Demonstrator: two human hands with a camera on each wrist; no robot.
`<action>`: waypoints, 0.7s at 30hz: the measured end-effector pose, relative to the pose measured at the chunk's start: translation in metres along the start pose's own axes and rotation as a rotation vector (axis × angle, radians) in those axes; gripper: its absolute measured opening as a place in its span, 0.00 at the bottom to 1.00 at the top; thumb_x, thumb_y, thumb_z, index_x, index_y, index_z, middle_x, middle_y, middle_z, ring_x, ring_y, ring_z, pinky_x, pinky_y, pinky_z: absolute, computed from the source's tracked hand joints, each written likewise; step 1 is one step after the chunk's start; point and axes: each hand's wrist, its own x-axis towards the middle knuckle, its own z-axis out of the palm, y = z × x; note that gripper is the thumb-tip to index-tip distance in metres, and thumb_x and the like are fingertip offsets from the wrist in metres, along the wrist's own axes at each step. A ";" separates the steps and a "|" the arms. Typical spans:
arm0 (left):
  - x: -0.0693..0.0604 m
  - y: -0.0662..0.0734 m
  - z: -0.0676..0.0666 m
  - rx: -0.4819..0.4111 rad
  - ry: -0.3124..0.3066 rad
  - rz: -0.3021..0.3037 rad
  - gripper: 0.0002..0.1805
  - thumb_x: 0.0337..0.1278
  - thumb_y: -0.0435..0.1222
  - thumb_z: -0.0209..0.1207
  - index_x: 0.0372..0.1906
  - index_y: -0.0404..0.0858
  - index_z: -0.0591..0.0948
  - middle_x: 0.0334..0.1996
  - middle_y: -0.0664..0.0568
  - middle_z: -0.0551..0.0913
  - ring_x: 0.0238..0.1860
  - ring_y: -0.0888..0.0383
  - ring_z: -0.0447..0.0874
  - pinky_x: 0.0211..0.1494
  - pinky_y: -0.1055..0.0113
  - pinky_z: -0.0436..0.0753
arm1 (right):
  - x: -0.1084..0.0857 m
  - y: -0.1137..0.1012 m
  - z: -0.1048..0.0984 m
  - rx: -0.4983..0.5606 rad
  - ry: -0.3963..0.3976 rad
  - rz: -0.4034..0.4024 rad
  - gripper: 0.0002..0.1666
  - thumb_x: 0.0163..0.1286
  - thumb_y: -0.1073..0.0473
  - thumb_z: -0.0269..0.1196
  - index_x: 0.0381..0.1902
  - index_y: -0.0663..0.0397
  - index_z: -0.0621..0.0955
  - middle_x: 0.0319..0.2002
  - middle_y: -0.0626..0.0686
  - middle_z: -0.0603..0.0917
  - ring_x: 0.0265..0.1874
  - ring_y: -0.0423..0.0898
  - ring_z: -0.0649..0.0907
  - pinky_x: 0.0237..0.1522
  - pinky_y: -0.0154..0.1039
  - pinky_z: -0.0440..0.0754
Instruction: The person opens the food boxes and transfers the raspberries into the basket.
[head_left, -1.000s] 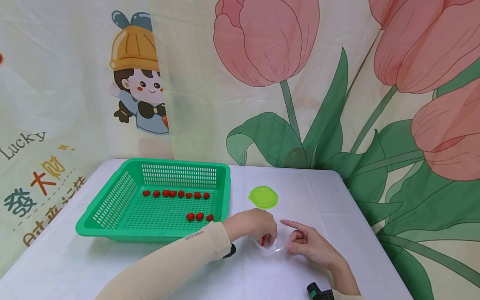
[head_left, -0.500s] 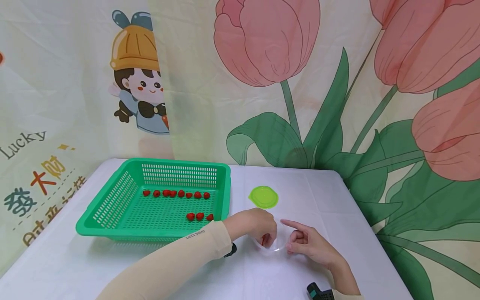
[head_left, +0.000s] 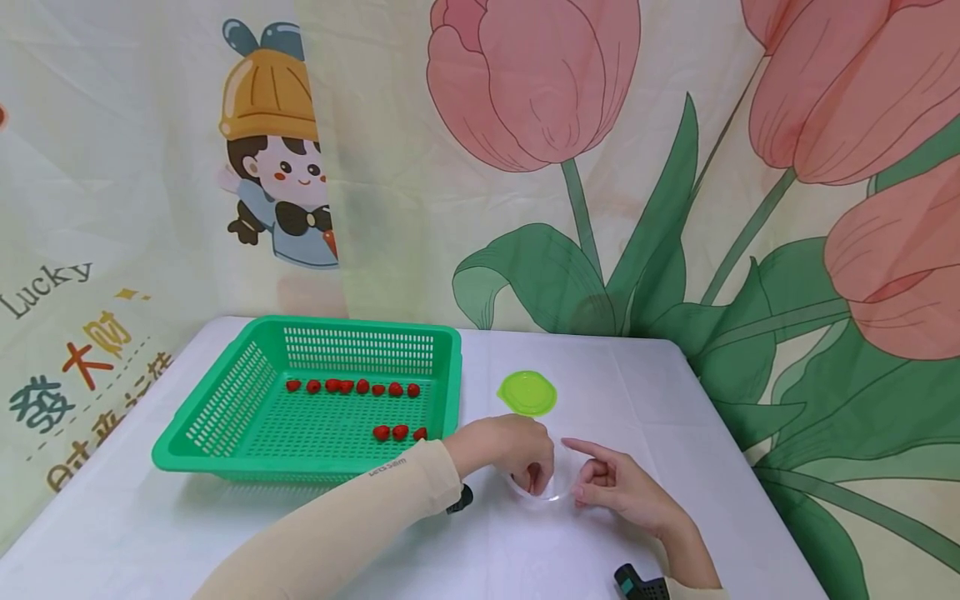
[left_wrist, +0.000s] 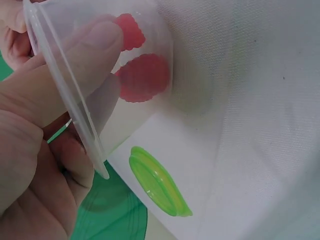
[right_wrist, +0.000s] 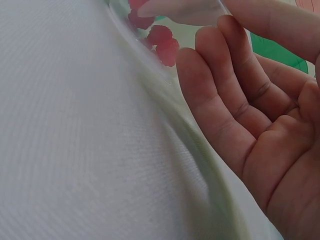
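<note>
A clear plastic cup (head_left: 551, 498) stands on the white table. My left hand (head_left: 519, 450) reaches into it from above, and its thumb and finger pinch a raspberry (left_wrist: 132, 33) inside. Beside that fruit, another raspberry (left_wrist: 144, 77) lies against the cup's bottom. Through the cup's wall, further red raspberries (right_wrist: 161, 36) show in the right wrist view. My right hand (head_left: 621, 487) holds the cup's right side between the extended index finger and the thumb, its other fingers curled. Part of the cup is hidden behind the left hand.
To the left stands a green plastic basket (head_left: 168, 457), with a back row of several raspberries (head_left: 363, 387) and a shorter front row of raspberries (head_left: 401, 433). A bright green lid (head_left: 528, 393) lies behind the cup. A printed cloth (head_left: 390, 167) hangs behind the table.
My left fingertips have shifted slightly within the cup, and the red fruit visible there in the head view is now hidden. The right hand keeps its place at the cup.
</note>
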 end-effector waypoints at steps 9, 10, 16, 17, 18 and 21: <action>-0.008 -0.005 -0.006 -0.201 0.027 0.011 0.07 0.63 0.30 0.73 0.38 0.47 0.93 0.31 0.65 0.86 0.37 0.67 0.80 0.43 0.77 0.80 | 0.001 -0.002 0.001 -0.009 0.009 0.014 0.43 0.73 0.65 0.70 0.81 0.61 0.65 0.37 0.54 0.85 0.37 0.45 0.88 0.45 0.37 0.88; -0.009 -0.007 -0.007 -0.211 0.032 0.014 0.07 0.63 0.30 0.73 0.38 0.47 0.93 0.31 0.65 0.86 0.37 0.67 0.80 0.43 0.77 0.80 | 0.001 -0.002 0.001 -0.008 0.011 0.017 0.43 0.73 0.65 0.70 0.81 0.60 0.65 0.37 0.54 0.85 0.36 0.45 0.88 0.45 0.37 0.88; -0.020 -0.012 -0.014 -0.236 0.065 0.035 0.06 0.64 0.29 0.71 0.38 0.44 0.93 0.32 0.64 0.86 0.36 0.67 0.80 0.44 0.78 0.80 | 0.000 -0.003 0.002 -0.011 0.013 0.022 0.44 0.72 0.65 0.71 0.81 0.59 0.66 0.37 0.55 0.85 0.36 0.45 0.88 0.45 0.37 0.88; -0.022 -0.013 -0.016 -0.244 0.070 0.036 0.06 0.64 0.29 0.71 0.39 0.43 0.92 0.32 0.64 0.86 0.37 0.67 0.80 0.44 0.78 0.80 | 0.000 -0.004 0.002 -0.013 0.012 0.021 0.44 0.72 0.65 0.71 0.81 0.60 0.66 0.37 0.55 0.85 0.36 0.45 0.88 0.45 0.37 0.88; -0.025 -0.014 -0.017 -0.253 0.074 0.037 0.05 0.64 0.30 0.71 0.39 0.43 0.92 0.32 0.64 0.86 0.37 0.68 0.80 0.44 0.78 0.81 | 0.000 -0.004 0.002 -0.015 0.012 0.022 0.44 0.72 0.65 0.71 0.81 0.60 0.66 0.37 0.56 0.85 0.36 0.45 0.88 0.45 0.37 0.88; -0.032 -0.017 -0.021 -0.278 0.095 0.037 0.04 0.65 0.30 0.72 0.40 0.43 0.92 0.34 0.64 0.87 0.37 0.69 0.81 0.45 0.77 0.81 | 0.000 -0.005 0.003 -0.015 0.015 0.033 0.44 0.72 0.64 0.71 0.81 0.60 0.66 0.37 0.56 0.85 0.36 0.46 0.88 0.45 0.36 0.88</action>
